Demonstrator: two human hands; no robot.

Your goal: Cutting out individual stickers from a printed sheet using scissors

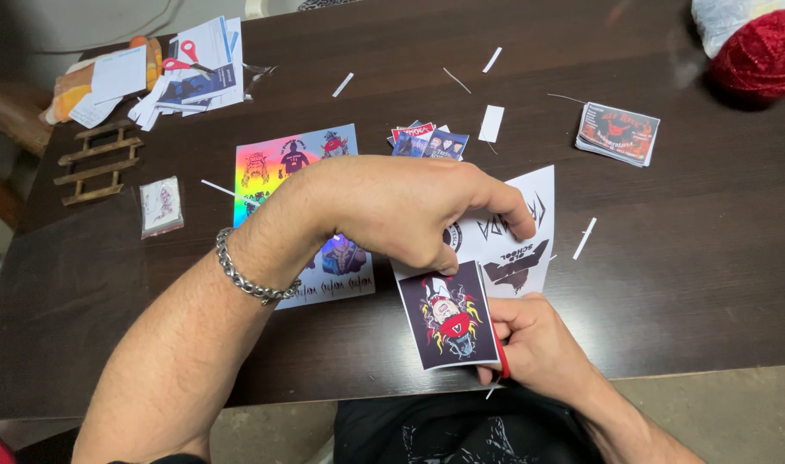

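My left hand [409, 215], with a chain bracelet on its wrist, reaches across from the left and pinches the top of a white sticker sheet [525, 223] printed with black designs. At the sheet's near end is a dark sticker [448, 316] showing a colourful figure. My right hand [534, 339] is at the table's front edge, just right of that sticker, fingers curled around a red-handled tool [502, 359] that is mostly hidden. I cannot tell whether the dark sticker is still joined to the sheet.
On the dark wooden table [702, 275] lie a rainbow sticker sheet [276, 163], small stickers [427, 140], a card stack [617, 131], several white paper strips, a small packet [161, 206], a wooden mini fence [96, 163] and papers with red scissors [182, 60]. A red ball [766, 51] sits far right.
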